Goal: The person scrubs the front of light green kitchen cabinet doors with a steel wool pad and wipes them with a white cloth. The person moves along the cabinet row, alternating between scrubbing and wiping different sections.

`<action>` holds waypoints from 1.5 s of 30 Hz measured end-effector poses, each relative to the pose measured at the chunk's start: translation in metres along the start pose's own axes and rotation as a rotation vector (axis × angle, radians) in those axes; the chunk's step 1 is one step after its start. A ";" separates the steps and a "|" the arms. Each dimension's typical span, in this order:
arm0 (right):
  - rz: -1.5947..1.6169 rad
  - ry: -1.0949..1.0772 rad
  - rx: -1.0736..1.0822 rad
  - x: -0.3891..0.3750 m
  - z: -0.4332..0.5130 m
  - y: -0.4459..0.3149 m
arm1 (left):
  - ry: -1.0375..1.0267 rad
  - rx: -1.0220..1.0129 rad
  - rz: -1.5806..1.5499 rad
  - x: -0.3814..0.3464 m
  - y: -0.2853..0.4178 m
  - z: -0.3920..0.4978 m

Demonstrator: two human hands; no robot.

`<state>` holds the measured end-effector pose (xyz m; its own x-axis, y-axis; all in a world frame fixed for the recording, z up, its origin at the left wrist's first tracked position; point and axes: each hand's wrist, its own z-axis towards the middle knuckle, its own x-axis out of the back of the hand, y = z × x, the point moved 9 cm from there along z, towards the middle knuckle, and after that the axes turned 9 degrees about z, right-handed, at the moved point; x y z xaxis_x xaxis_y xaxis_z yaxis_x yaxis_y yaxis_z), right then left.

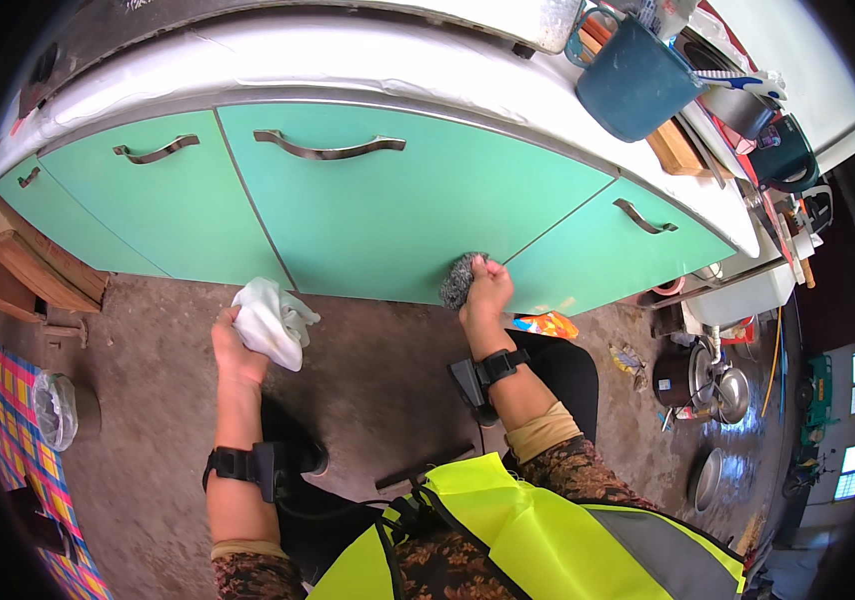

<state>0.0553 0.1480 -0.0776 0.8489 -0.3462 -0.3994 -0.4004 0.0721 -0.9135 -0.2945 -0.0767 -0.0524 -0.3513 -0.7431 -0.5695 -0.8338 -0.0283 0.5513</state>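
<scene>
My right hand [489, 289] grips a grey steel-wool scourer [459, 280], held against or just before the lower part of a green cabinet door [397, 202]. In my left hand [238, 349] is a crumpled white cloth [271, 321], held over the floor near the cabinet's bottom edge. A curved metal handle [330, 147] runs along the top of the middle door. To its left is a narrower green door [150, 195], and to its right another door [630, 240], each with a similar handle.
A blue mug [634, 79] and a wooden board [679, 150] stand on the white countertop [397, 56]. An orange packet [547, 325] lies by my right knee. A lined bin [60, 412] is at left; pots [731, 394] and a metal basin [707, 480] sit at right.
</scene>
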 end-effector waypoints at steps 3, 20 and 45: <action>-0.061 0.035 -0.070 0.003 0.003 0.003 | -0.029 0.001 -0.005 -0.003 0.000 -0.001; -0.078 0.041 -0.133 -0.038 -0.031 0.018 | 0.016 -0.021 -0.026 0.003 0.006 -0.006; 0.261 0.080 -0.198 -0.055 -0.033 -0.055 | -0.021 -0.013 -0.049 -0.001 0.007 -0.003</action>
<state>0.0190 0.1320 -0.0022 0.6823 -0.4130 -0.6033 -0.6665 -0.0122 -0.7454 -0.2983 -0.0778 -0.0461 -0.3190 -0.7264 -0.6087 -0.8446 -0.0735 0.5304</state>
